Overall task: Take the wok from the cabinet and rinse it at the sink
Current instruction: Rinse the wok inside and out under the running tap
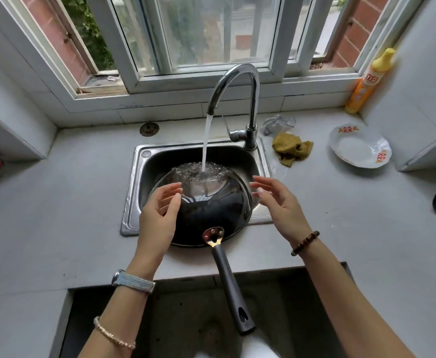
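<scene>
— Where's the wok now?

— The wok [206,202] is in the sink [144,177], bowl tipped up toward the faucet [235,89], near rim on the sink's front edge. Its handle [231,285] sticks out over the tabletop [56,215] toward the person. I'd say it's propped that way so it stays put without being held.

— And the water's on?

— Running. The stream [206,143] lands on the far part of the bowl and pools there. The rinse looks under way, not finished.

— Is she holding it?

— No. The left hand [157,215] hovers over the wok's left rim, fingers spread, gripping nothing. The right hand [279,200] floats off the right rim, fingers loosely apart, also empty. Whether the left palm brushes the rim, I can't tell. My guess: they're poised to swirl or scrub.

— What's around?

— A pale grey tabletop under a window [199,34]. Right of the faucet lies a crumpled yellow cloth [291,149], beyond it a white dish [359,148], and a yellow bottle [369,81] in the corner. A small drain cover [149,129] sits behind the sink.
</scene>
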A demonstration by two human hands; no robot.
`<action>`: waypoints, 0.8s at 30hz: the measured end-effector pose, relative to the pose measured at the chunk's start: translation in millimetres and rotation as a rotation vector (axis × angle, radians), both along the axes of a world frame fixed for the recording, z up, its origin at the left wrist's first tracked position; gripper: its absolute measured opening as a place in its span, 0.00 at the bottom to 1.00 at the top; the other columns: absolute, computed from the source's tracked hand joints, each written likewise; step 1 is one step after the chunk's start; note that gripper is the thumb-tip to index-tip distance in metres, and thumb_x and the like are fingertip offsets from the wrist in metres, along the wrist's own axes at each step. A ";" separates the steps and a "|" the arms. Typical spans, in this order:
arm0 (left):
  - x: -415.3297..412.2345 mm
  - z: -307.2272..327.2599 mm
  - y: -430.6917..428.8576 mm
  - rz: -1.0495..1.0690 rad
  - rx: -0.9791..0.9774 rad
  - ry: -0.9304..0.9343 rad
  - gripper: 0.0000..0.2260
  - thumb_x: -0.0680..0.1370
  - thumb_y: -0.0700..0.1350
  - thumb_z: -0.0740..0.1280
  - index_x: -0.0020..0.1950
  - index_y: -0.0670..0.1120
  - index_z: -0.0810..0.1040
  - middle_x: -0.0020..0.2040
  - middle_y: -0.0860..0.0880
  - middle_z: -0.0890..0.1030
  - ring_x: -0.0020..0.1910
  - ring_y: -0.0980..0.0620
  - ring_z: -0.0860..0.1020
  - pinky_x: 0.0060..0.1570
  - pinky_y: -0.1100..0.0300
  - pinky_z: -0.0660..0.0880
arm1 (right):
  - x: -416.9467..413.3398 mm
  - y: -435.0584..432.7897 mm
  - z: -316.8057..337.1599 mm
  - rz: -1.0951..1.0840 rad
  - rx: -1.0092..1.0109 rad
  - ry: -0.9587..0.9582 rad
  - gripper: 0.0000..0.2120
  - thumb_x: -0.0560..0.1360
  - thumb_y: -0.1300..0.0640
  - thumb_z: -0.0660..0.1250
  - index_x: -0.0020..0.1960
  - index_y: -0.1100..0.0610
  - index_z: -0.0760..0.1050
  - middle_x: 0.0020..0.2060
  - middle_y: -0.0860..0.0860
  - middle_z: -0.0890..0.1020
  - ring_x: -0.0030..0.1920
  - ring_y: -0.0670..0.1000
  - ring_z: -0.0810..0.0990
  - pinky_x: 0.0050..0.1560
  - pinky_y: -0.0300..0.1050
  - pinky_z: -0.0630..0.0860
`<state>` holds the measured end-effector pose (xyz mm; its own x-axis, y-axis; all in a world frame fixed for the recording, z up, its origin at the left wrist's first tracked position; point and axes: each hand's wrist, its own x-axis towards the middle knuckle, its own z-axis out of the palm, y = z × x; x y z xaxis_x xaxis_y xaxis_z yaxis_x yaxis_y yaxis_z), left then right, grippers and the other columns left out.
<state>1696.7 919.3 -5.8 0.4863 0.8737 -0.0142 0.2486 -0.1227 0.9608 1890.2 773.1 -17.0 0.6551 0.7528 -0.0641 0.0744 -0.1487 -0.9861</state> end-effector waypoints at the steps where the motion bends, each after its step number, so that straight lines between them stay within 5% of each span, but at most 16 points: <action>1: 5.7 2.0 3.5 0.013 0.034 0.019 0.10 0.80 0.45 0.64 0.60 0.52 0.78 0.56 0.58 0.80 0.56 0.63 0.77 0.57 0.65 0.74 | 10.4 9.0 1.6 0.012 0.002 -0.005 0.12 0.80 0.60 0.61 0.61 0.51 0.74 0.57 0.51 0.80 0.57 0.49 0.79 0.55 0.39 0.77; 4: 25.1 6.1 16.2 0.050 0.174 0.089 0.10 0.80 0.44 0.64 0.61 0.51 0.77 0.57 0.55 0.80 0.56 0.62 0.77 0.57 0.66 0.73 | 44.1 41.8 3.4 0.056 0.005 -0.024 0.12 0.79 0.61 0.62 0.62 0.53 0.74 0.56 0.51 0.80 0.55 0.46 0.79 0.51 0.31 0.76; 12: 70.0 15.0 45.9 0.174 0.440 0.267 0.12 0.79 0.41 0.65 0.61 0.49 0.77 0.55 0.54 0.77 0.54 0.60 0.75 0.53 0.78 0.67 | 127.0 143.8 -22.0 0.144 -0.125 -0.315 0.15 0.78 0.59 0.62 0.65 0.56 0.73 0.60 0.51 0.77 0.60 0.48 0.76 0.62 0.43 0.73; 14: 77.1 15.4 51.0 0.199 0.461 0.291 0.12 0.78 0.40 0.66 0.61 0.49 0.77 0.54 0.55 0.76 0.54 0.60 0.74 0.53 0.79 0.66 | 142.3 170.0 -29.8 0.160 -0.176 -0.402 0.17 0.78 0.60 0.62 0.67 0.58 0.72 0.62 0.53 0.76 0.62 0.50 0.75 0.63 0.39 0.69; 20: 90.6 8.9 64.2 0.245 0.459 0.326 0.12 0.78 0.40 0.66 0.60 0.49 0.78 0.55 0.55 0.77 0.56 0.56 0.76 0.57 0.67 0.68 | 173.2 236.0 -65.1 0.299 -0.343 -0.626 0.26 0.77 0.60 0.62 0.74 0.61 0.62 0.74 0.55 0.64 0.75 0.53 0.59 0.75 0.46 0.55; 24: 97.4 3.6 71.5 0.247 0.462 0.364 0.12 0.77 0.40 0.66 0.60 0.48 0.78 0.55 0.54 0.78 0.57 0.54 0.76 0.59 0.62 0.69 | 180.3 258.2 -79.3 0.413 -0.502 -0.765 0.29 0.78 0.55 0.60 0.77 0.59 0.56 0.77 0.51 0.57 0.78 0.52 0.50 0.76 0.52 0.56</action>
<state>1794.1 990.8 -2.3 0.3049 0.9149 0.2644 0.6229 -0.4016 0.6714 2070.6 1031.3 -96.3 0.3462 0.9319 -0.1080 0.8016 -0.3536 -0.4821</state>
